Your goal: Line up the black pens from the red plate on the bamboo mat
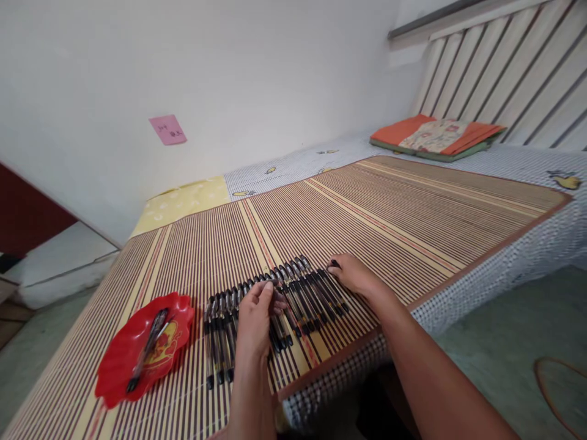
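A row of several black pens [316, 290] lies side by side on a striped bamboo mat [367, 208]. My left hand [254, 321] rests on the middle of the row, fingers curled down onto the pens near their capped ends. At the row's right end my right hand [353, 274] is closed in a pinch on a small black pen cap or tip [335, 264]. A red scalloped plate [120, 360] at the left holds a couple of pens [147, 347].
The mat covers a bed with a checked sheet [513, 256]. Folded orange and patterned cloths [435, 135] lie at the far end by a slatted headboard [513, 67]. A pink note [168, 129] sticks on the white wall. Green floor [504, 348] lies to the right.
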The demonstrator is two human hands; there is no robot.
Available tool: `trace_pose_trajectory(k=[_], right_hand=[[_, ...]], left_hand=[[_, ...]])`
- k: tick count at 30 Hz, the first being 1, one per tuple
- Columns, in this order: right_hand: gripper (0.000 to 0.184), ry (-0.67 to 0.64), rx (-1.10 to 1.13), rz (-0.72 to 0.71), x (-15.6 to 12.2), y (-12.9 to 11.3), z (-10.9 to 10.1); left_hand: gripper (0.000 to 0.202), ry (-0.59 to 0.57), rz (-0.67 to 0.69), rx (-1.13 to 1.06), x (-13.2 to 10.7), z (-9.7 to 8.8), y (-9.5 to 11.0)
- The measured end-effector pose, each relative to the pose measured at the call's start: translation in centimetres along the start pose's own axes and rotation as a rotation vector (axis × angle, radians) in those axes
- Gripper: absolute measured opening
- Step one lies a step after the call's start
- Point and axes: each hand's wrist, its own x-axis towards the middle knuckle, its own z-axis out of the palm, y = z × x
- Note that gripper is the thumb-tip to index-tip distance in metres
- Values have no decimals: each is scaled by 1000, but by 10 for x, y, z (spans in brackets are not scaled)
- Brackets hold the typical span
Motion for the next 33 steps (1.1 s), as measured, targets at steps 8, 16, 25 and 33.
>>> trace_pose_trajectory(k=[8,16,25,33], right_hand=[[23,84,431,37,-14,-24,-11],[30,-265,1383,-112,-34,-92,9],[28,-159,1214,-58,-33,-96,10],[18,-3,898,-85,-35,-101,5]], left_hand=[[39,-35,14,19,-2,6,1],[39,-330,-93,-103,-15,27,2],[35,-115,-17,-103,-11,27,1],[29,-3,167,57,-12,33,0]])
